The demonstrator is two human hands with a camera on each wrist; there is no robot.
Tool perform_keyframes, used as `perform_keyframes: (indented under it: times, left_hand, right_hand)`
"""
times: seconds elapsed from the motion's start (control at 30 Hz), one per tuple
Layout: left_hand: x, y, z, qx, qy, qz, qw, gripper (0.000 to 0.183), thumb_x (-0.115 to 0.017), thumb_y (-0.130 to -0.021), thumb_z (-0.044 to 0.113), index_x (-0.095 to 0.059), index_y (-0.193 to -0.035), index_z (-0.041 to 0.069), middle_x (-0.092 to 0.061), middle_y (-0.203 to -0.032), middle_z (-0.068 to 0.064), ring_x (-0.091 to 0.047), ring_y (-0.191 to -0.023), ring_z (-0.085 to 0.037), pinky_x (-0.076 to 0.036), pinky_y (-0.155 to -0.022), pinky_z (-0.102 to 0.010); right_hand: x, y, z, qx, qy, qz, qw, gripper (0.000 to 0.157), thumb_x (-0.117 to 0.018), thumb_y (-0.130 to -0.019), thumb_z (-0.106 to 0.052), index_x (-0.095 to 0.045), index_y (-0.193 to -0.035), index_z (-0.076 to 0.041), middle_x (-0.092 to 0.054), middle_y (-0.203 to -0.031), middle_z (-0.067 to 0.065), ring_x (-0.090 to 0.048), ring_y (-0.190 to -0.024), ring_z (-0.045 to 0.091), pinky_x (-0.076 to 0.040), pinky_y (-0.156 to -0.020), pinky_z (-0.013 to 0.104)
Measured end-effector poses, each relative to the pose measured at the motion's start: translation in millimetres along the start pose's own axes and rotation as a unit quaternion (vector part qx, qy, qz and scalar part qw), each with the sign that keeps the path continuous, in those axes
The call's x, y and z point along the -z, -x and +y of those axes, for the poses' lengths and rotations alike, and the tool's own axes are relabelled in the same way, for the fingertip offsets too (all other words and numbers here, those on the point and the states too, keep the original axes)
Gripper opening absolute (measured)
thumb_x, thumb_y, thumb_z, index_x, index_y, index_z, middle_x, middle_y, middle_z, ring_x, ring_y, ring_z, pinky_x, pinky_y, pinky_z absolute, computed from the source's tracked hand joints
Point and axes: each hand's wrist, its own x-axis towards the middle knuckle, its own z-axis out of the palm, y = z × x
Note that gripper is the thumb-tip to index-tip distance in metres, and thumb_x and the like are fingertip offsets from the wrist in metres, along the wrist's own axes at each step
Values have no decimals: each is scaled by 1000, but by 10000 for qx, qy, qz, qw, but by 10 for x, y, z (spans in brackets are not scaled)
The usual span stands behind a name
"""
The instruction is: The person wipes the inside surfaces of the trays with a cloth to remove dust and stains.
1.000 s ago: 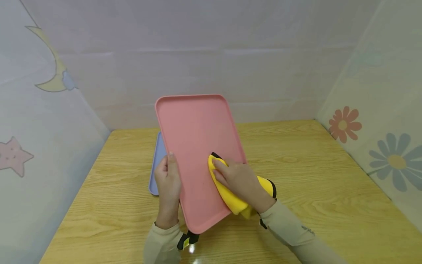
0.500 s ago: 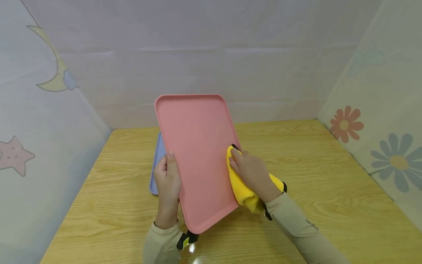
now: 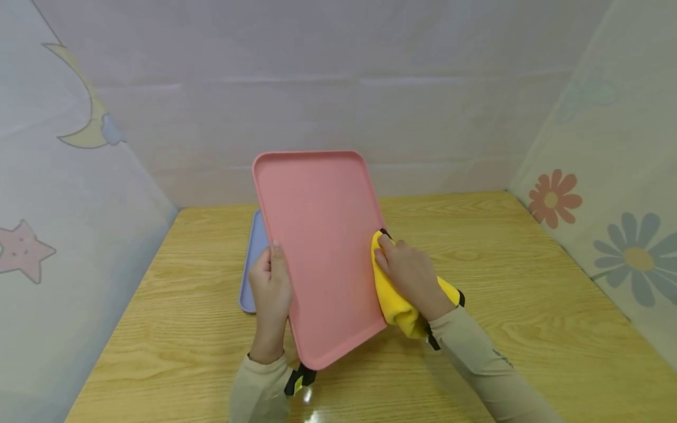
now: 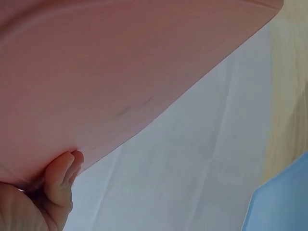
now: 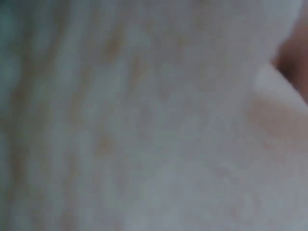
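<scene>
A pink rectangular tray (image 3: 322, 235) is held up at a tilt over the table, its inner face toward the head camera. My left hand (image 3: 272, 288) grips its left edge, thumb on the inside. In the left wrist view the curled fingers (image 4: 60, 183) press the tray's underside (image 4: 110, 72), which carries faint dark marks. My right hand (image 3: 409, 273) holds a yellow cloth (image 3: 391, 296) with black trim against the tray's right edge. Part of the cloth is hidden under that hand. The right wrist view is a close blur of pale, brown-streaked material.
A blue tray (image 3: 255, 252) lies on the wooden table (image 3: 502, 282) behind the left hand, partly covered by the pink one. Pale sheets with a moon, a star and flowers (image 3: 550, 200) enclose the back and both sides.
My right hand has slid the yellow cloth from the middle of the pink tray rightward to its right edge. The left hand keeps its grip; the tray has shifted only slightly.
</scene>
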Motion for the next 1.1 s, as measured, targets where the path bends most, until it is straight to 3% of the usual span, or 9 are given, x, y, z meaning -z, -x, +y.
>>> perform_keyframes:
  times: [0.23,0.47,0.63,0.77,0.97,1.1]
  left_hand:
    - [-13,6,12,198,103,-102,9997,33,-37,-97,17,-50,-79,-6,-43,-58,-3,-41,-49,-10,-33,-42,-23]
    - [-20,3,33,504,565,-39,9971,31,-37,-97,16,-53,-83,-7,-45,-59,-3,-42,-49,-9,-35,-43,-22]
    - [-19,-6,54,525,796,50,9954,32,-39,-96,15,-57,-89,-9,-48,-59,0,-44,-50,-7,-37,-44,-21]
    - [-20,-13,38,420,972,152,9943,33,-41,-95,14,-57,-85,-13,-47,-56,1,-43,-47,-6,-36,-42,-19]
    - [-25,-27,32,380,1116,318,9925,36,-43,-95,14,-57,-80,-15,-47,-53,0,-43,-44,-7,-36,-40,-19]
    - [-23,-29,41,387,1115,363,9923,36,-43,-95,14,-57,-80,-15,-47,-53,0,-43,-44,-7,-36,-40,-20]
  right_hand:
    - [4,4,1,17,-9,13,10000,15,-53,-89,-21,-49,-87,-7,-31,-51,2,-27,-36,15,-23,-32,24]
    - [2,1,2,-4,-14,23,10000,15,-52,-89,-22,-48,-89,-7,-31,-51,2,-27,-35,15,-23,-31,24]
    - [16,-3,-11,-41,-90,-16,9999,15,-52,-90,-22,-47,-88,-8,-31,-52,2,-28,-35,15,-23,-31,25]
    - [24,-8,-29,-13,-139,35,9999,15,-52,-90,-21,-46,-88,-8,-30,-51,2,-27,-35,14,-21,-31,24]
    - [41,-39,-88,266,-158,288,9991,14,-54,-88,-22,-50,-90,-8,-34,-53,2,-24,-36,13,-20,-32,24]
    - [51,-47,-164,601,-34,363,9975,14,-53,-88,-23,-48,-88,-9,-28,-51,-1,-20,-36,11,-18,-33,23]
